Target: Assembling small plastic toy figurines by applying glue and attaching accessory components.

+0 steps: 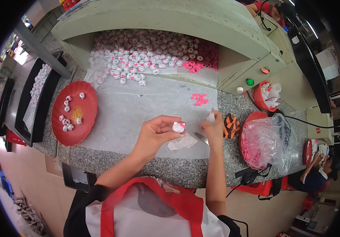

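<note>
My left hand [154,132] pinches a small white cat-head figurine [178,127] with a pink bow, held above the paper-covered worktop [130,114]. In my right hand [214,128] is a small white bottle-like object [210,117], blurred, so its exact kind is unclear. Below and between the hands lies a crumpled white cloth [182,142], with a flat metal tool [201,137] beside it. Just beyond my right hand is a cluster of small pink pieces [199,99].
White figurines [142,59] heap under the pale cabinet [170,19], pink pieces [193,66] at their right. A red plate [74,136] with several figurines stands left, near a black tray [24,122]. At right are a striped cloth [231,125], red basin [245,128] and red cup [259,98].
</note>
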{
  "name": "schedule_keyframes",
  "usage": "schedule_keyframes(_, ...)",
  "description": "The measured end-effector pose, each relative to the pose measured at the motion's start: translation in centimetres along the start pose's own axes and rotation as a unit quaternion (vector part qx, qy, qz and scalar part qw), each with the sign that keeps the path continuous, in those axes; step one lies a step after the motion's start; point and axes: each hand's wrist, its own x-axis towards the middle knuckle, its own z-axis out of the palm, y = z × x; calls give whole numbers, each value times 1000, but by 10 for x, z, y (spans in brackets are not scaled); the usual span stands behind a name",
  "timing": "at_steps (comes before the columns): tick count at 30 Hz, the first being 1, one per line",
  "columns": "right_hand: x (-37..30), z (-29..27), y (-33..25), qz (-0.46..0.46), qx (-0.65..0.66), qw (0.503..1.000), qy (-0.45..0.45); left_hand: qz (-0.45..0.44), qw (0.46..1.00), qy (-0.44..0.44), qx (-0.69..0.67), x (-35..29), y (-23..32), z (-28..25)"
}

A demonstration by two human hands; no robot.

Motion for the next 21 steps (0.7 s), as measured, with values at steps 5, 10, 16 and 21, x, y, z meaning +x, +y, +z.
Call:
schedule_keyframes(5, 44, 25, -8, -140, -432, 890, 30, 6, 1000, 16, 10, 1, -1, -8)
schedule_keyframes(10, 9, -4, -26, 52, -46, 994, -89, 2, 1000, 14, 2, 7, -8, -6)
schedule_keyframes(16, -61, -3, -119, 35, 126, 977, -166, 31, 999, 18, 10, 10, -4, 9)
schedule_keyframes(21, -64, -2, -120, 33, 98, 981, -163, 78, 997, 4, 25, 3, -1, 12)
